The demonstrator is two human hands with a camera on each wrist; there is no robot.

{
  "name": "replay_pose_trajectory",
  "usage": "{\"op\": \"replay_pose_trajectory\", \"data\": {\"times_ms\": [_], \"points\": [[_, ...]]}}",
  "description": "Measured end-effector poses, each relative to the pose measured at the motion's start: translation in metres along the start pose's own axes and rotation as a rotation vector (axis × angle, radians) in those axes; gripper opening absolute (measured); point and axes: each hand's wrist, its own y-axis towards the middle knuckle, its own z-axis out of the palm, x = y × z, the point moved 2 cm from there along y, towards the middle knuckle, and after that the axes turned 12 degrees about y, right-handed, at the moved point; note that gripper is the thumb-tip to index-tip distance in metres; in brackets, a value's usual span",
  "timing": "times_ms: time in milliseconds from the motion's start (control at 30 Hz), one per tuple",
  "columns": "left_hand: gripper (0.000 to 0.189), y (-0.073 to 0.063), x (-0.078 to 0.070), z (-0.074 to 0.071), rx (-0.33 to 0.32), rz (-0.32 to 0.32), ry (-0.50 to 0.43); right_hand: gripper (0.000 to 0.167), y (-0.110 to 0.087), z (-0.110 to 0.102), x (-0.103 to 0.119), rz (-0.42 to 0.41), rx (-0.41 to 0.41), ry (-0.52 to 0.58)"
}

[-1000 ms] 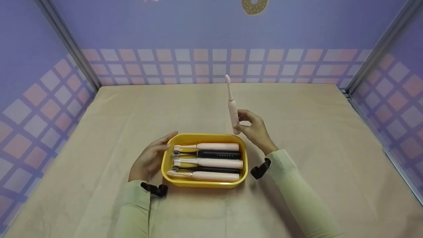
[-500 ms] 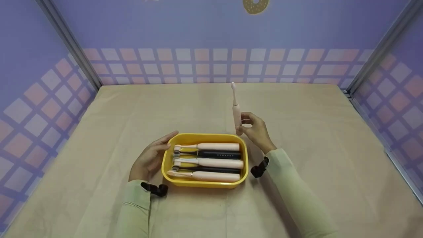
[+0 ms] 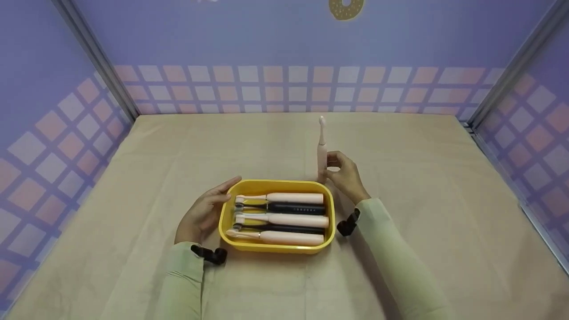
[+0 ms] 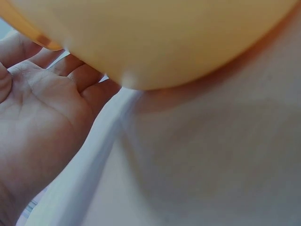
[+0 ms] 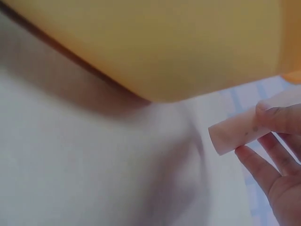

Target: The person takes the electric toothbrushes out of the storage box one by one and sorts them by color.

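A yellow oblong bin (image 3: 275,249) stands in the middle of the table. Three pale pink or white electric toothbrushes (image 3: 293,238) and two black ones (image 3: 298,208) lie side by side in it, heads to the left. My left hand (image 3: 204,209) holds the bin's left end, thumb at the rim and fingers along the outer wall. Beyond the bin's far right corner, my right hand (image 3: 346,175) pinches a pale pink electric toothbrush (image 3: 322,153) by its lower handle, head up. In the right wrist view, the butt of this toothbrush (image 5: 230,134) sticks out past the fingertips, near the bin's outer wall (image 5: 178,52).
A beige cloth (image 3: 213,146) covers the table. Purple walls with pink and white squares (image 3: 271,91) enclose the back and both sides, with metal posts (image 3: 95,58) at the corners. Each wrist wears a black camera (image 3: 349,222).
The toothbrush in my right hand has shifted a little right, its head coming lower, and turned from a leftward lean to nearly upright. My left hand stays on the bin.
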Motion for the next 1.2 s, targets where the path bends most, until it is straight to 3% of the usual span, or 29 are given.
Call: {"op": "replay_pose_trajectory", "data": {"times_ms": [200, 633, 800, 1200], "points": [[0.056, -0.001, 0.001, -0.001, 0.001, 0.001, -0.008, 0.035, 0.004, 0.000, -0.005, 0.012, -0.022, -0.006], [0.056, -0.001, 0.001, 0.002, -0.073, -0.035, 0.015, 0.035, 0.011, 0.000, -0.012, 0.020, -0.052, -0.031], [0.055, -0.001, 0.001, 0.002, -0.071, -0.036, 0.007, 0.036, 0.012, 0.002, -0.012, 0.006, -0.045, -0.038], [0.055, -0.002, 0.001, 0.002, -0.052, -0.030, 0.015, 0.038, 0.010, 0.003, -0.015, 0.091, -0.051, -0.015]]}}
